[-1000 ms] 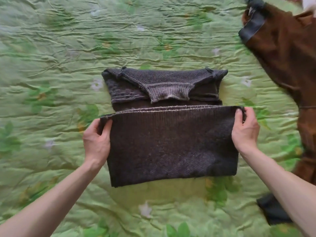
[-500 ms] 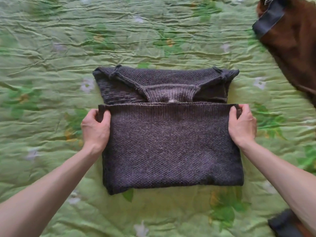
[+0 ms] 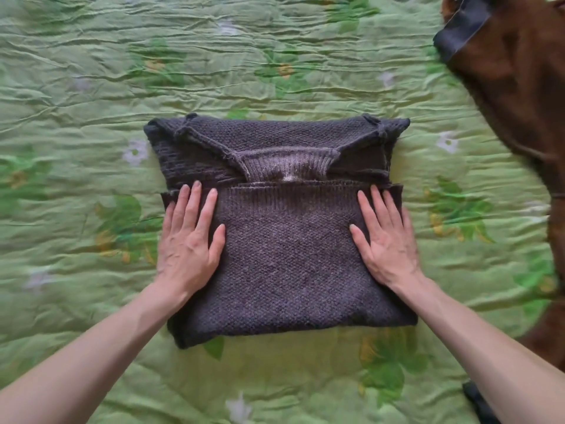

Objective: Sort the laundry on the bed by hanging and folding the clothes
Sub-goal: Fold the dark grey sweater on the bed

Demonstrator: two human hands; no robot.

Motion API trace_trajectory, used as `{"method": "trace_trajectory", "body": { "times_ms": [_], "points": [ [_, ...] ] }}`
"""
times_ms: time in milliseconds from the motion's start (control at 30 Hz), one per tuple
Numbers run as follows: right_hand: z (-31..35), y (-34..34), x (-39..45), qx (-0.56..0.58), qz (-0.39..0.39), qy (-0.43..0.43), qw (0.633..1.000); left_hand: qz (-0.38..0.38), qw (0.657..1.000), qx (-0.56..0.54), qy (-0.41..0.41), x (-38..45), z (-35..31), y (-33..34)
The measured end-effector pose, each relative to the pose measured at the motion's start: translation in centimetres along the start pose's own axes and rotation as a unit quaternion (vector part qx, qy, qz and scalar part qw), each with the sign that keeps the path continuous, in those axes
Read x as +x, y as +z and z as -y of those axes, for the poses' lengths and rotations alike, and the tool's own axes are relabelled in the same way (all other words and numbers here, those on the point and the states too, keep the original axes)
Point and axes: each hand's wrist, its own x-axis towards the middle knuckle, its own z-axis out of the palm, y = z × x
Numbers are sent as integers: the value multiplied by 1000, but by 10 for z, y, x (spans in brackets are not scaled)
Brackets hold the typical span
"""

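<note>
While a brown garment (image 3: 519, 96) is left unsorted at the bed's (image 3: 91, 87) right edge, a dark knitted sweater (image 3: 287, 255), folded mid-bed, is pressed under flat, open, separated hands (image 3: 186, 240) (image 3: 385, 237)

Folded sweater (image 3: 284, 240) lies centred on the bedspread (image 3: 76, 117). My left hand (image 3: 188, 240) rests flat on its left side, my right hand (image 3: 386, 240) on its right. A second garment (image 3: 526, 87) lies far right.
</note>
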Motion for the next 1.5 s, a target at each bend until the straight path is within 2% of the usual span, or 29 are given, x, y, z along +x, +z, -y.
{"method": "trace_trajectory", "body": {
  "times_ms": [133,267,333,633,867,1033,1167,1233,1333,1400,1433,1500],
  "points": [
    [2,0,-18,21,-31,-18,999,-10,1000,13,5,-15,-16,-8],
    [-10,6,-74,54,-15,-106,993,42,982,33,183,-68,-21,-8],
    [-18,10,-103,44,-4,-128,991,72,970,46,228,-93,-15,-8],
    [-48,-10,-121,-52,52,-243,967,154,945,99,269,-114,-2,-44],
    [-18,-28,-122,-110,106,-190,970,139,957,126,221,-113,-25,-59],
    [-1,-36,-127,-51,40,-145,987,165,959,138,187,-125,-27,-73],
    [-19,-49,-138,-14,0,-139,990,199,956,147,160,-130,-19,-96],
    [-34,-63,-150,10,10,-137,990,220,958,124,135,-133,-18,-107],
    [-48,-83,-169,33,21,-214,976,246,958,68,130,-135,-17,-118],
    [-56,-90,-178,49,24,-248,967,319,942,16,101,-133,-18,-124],
    [-59,-92,-182,73,27,-233,969,345,936,-7,73,-131,-18,-127],
    [-62,-97,-185,167,41,-137,976,335,938,-85,25,-121,-19,-136]
  ]
}}
